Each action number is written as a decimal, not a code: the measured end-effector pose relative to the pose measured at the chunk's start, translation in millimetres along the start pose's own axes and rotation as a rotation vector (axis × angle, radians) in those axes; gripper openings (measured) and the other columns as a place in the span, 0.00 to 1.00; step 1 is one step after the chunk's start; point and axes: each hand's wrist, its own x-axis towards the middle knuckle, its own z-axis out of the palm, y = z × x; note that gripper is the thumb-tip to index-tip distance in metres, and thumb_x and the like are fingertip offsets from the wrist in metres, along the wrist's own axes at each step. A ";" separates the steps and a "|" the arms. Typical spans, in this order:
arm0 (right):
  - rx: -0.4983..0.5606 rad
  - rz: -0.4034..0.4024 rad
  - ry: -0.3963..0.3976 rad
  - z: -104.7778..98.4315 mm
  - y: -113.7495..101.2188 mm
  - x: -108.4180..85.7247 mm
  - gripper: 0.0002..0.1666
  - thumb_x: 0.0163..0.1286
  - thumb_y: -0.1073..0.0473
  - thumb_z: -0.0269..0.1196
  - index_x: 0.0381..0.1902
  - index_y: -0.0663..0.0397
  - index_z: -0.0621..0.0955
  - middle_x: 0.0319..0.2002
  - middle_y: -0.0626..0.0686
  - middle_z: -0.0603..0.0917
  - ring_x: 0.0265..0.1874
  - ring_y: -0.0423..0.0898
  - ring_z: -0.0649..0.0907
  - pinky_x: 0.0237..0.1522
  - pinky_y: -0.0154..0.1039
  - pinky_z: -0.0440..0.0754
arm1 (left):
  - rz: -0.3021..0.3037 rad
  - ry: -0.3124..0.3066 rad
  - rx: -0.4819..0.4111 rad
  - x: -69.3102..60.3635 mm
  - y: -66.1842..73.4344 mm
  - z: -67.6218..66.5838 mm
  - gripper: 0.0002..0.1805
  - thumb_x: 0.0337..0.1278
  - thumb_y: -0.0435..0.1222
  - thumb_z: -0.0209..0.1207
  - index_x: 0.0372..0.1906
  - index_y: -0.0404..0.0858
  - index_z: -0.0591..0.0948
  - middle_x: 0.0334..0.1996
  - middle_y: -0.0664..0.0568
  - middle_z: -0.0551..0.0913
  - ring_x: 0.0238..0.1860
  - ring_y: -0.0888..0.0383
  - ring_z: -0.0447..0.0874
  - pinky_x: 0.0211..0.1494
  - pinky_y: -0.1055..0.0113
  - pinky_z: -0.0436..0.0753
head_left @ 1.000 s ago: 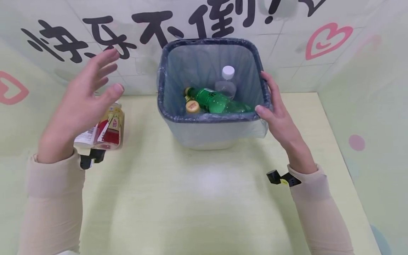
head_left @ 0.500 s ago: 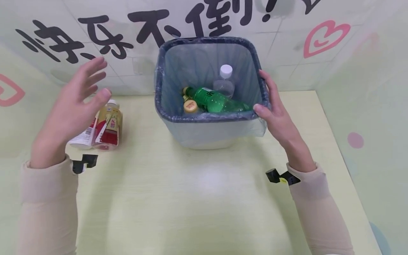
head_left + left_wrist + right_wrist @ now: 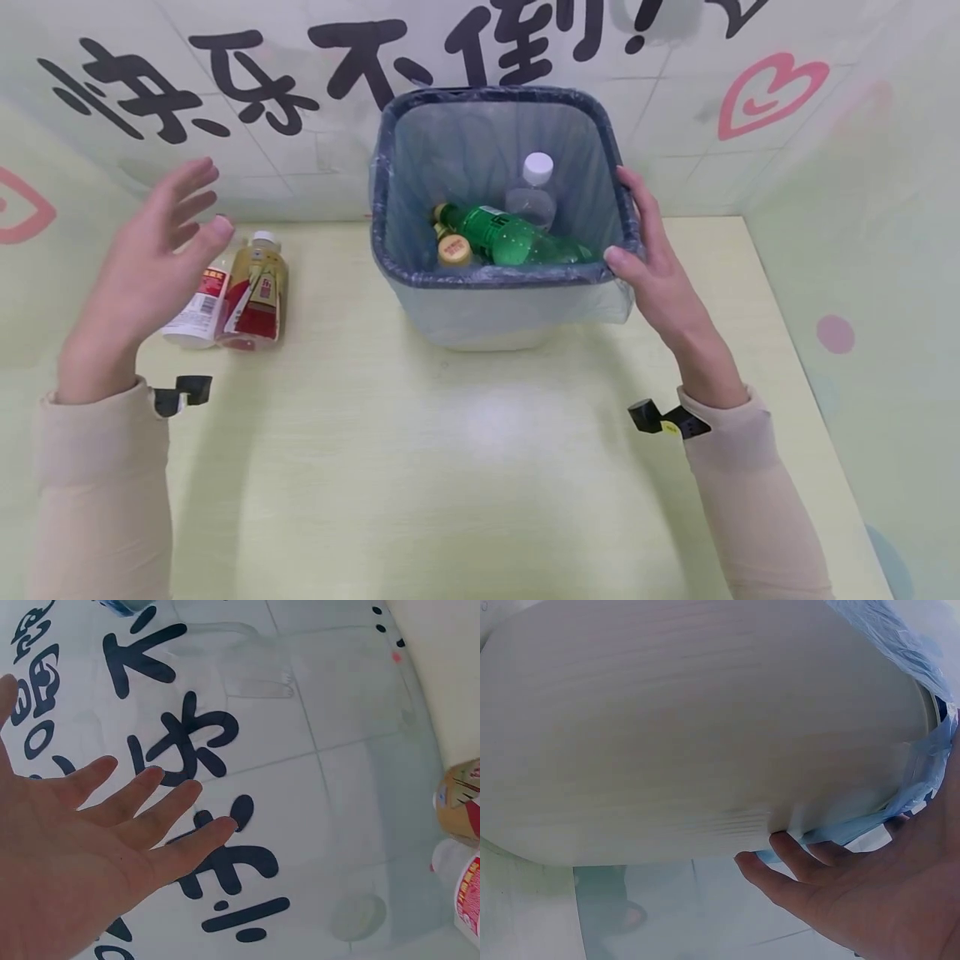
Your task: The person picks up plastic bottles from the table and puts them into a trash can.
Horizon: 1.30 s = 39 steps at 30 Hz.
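Observation:
A bin (image 3: 487, 312) lined with a bluish bag stands at the table's back. Inside it lie a green bottle (image 3: 517, 240), a clear bottle with a white cap (image 3: 537, 171) and something with a yellow cap (image 3: 454, 250). My right hand (image 3: 663, 283) grips the bin's right rim, thumb at the front corner; the right wrist view shows its fingers (image 3: 780, 889) along the outer wall. My left hand (image 3: 142, 267), fingers spread and holding nothing, hovers over the left side beside a red-and-yellow labelled bottle (image 3: 257, 292) and a white-labelled bottle (image 3: 198, 312).
The pale table (image 3: 480, 467) meets a wall (image 3: 330, 158) with black lettering and pink hearts behind the bin. Another wall (image 3: 885, 275) rises along the table's right side.
My left hand has moved left and a little towards me, uncovering more of the two bottles on the table. My right hand keeps its hold on the rim.

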 end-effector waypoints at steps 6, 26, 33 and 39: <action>0.007 0.003 0.001 -0.9 1.2 -1.5 0.48 0.69 0.45 0.62 0.79 0.41 0.52 0.77 0.42 0.48 0.75 0.45 0.49 0.75 0.56 0.41 | -0.045 -0.012 0.029 0.0 -11.2 -1.5 0.34 0.75 0.43 0.51 0.79 0.54 0.53 0.78 0.55 0.56 0.77 0.51 0.54 0.77 0.62 0.52; 0.023 -0.024 0.006 -1.2 3.0 -1.8 0.50 0.67 0.43 0.63 0.79 0.43 0.53 0.77 0.42 0.49 0.75 0.45 0.50 0.75 0.53 0.42 | -0.152 -0.059 0.129 7.4 -50.9 5.3 0.45 0.69 0.46 0.58 0.81 0.45 0.46 0.80 0.50 0.47 0.74 0.35 0.53 0.69 0.35 0.57; 0.027 -0.034 0.004 -0.8 4.5 -1.3 0.50 0.67 0.42 0.64 0.79 0.44 0.53 0.77 0.43 0.50 0.75 0.46 0.50 0.75 0.52 0.42 | -0.180 -0.075 0.214 7.0 -69.2 12.5 0.48 0.66 0.47 0.61 0.80 0.39 0.47 0.77 0.34 0.49 0.70 0.27 0.58 0.59 0.29 0.65; 0.021 -0.047 0.008 -1.0 6.1 0.0 0.53 0.65 0.39 0.65 0.79 0.45 0.53 0.77 0.43 0.50 0.75 0.45 0.50 0.75 0.51 0.42 | -0.200 -0.099 0.252 5.3 -83.4 19.7 0.52 0.63 0.50 0.64 0.80 0.37 0.47 0.75 0.31 0.51 0.68 0.25 0.60 0.60 0.29 0.64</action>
